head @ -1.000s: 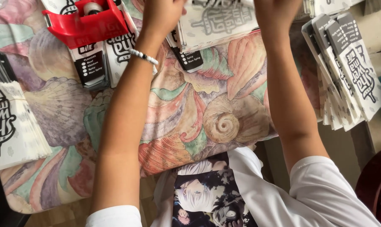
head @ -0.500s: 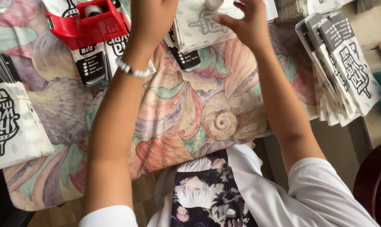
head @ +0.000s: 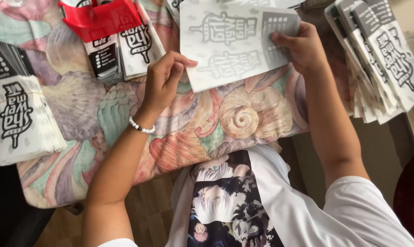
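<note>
Paper sheet (head: 234, 43) pinched between left hand (head: 163, 80) and right hand (head: 300, 48), red dispenser (head: 102, 18) beyond left, bag stack (head: 380, 59) beside right.

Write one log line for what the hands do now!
left hand: pinches sheet corner | right hand: holds sheet edge | sheet: white, printed, held over shell cloth

Red holder (head: 102, 18) cut off (top edge), contents perhaps hidden.

**Shell-print cloth over a table, wood floor below**

A cloth (head: 102, 119) printed with pastel seashells and swirls covers the table. Beneath its near edge shows brown wooden flooring (head: 147, 215). A dark reddish chair edge (head: 412, 201) sits at far right. Soft, even daylight falls throughout.
</note>
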